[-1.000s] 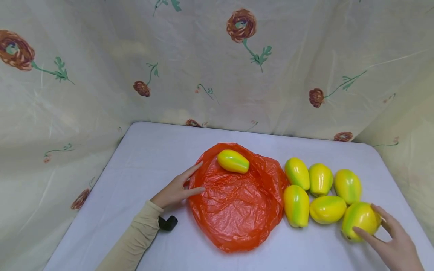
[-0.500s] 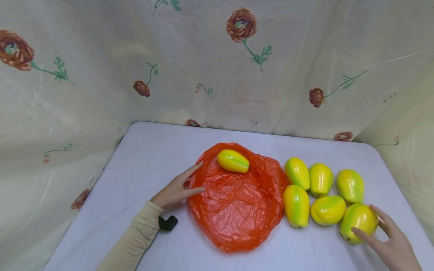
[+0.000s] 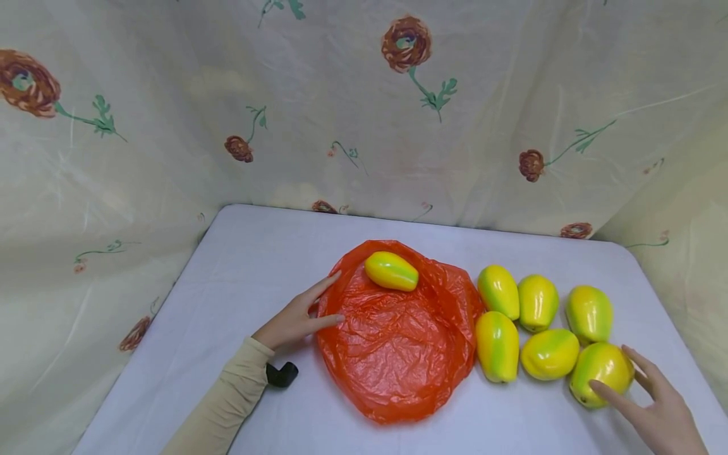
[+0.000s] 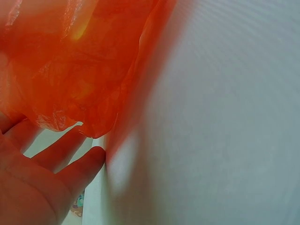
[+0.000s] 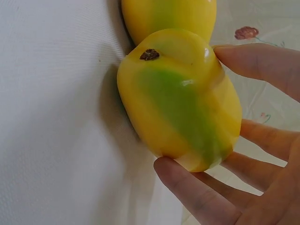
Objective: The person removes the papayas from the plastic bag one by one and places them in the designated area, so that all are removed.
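My left hand (image 3: 292,322) touches the left rim of a red plastic bag (image 3: 398,354), its thumb and index finger spread apart. In the left wrist view the fingers (image 4: 84,171) lie fairly straight against the bag's side. A yellow-green papaya (image 3: 391,270) rests inside the bag near its far edge. At the right, my right hand (image 3: 660,404) holds another papaya (image 3: 601,374) between thumb and fingers. The right wrist view shows the fingertips around this papaya (image 5: 178,103), whose brown stem end faces the camera. It appears to sit on the table.
Several more papayas stand between the bag and my right hand: one front left (image 3: 497,347), one front middle (image 3: 550,354) and one back right (image 3: 589,314) among them. A black object (image 3: 282,375) sits at my left wrist. Flowered curtains (image 3: 364,126) surround the white table (image 3: 273,253).
My right hand and its papaya have shifted slightly to the left. The papaya behind it has moved a little to the right. The left hand and bag stay in place.
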`<act>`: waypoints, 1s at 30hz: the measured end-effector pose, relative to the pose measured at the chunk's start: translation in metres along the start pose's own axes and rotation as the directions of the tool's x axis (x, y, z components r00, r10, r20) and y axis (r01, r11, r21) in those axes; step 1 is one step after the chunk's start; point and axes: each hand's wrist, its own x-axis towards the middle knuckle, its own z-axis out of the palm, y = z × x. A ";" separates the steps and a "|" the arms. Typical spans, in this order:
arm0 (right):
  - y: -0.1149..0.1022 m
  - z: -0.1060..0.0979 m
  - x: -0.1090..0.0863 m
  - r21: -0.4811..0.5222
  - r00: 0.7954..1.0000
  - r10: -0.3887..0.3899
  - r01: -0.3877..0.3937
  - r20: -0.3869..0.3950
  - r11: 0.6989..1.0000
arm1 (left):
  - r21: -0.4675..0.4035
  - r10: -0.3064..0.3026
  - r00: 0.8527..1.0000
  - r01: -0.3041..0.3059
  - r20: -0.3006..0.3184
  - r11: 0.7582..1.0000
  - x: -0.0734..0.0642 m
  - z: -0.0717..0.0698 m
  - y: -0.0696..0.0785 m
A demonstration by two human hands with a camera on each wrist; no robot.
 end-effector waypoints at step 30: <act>-0.001 -0.005 -0.004 -0.022 0.995 -0.021 0.019 -0.093 1.000 | -0.010 0.010 1.000 -0.010 0.006 1.000 0.001 0.000 -0.002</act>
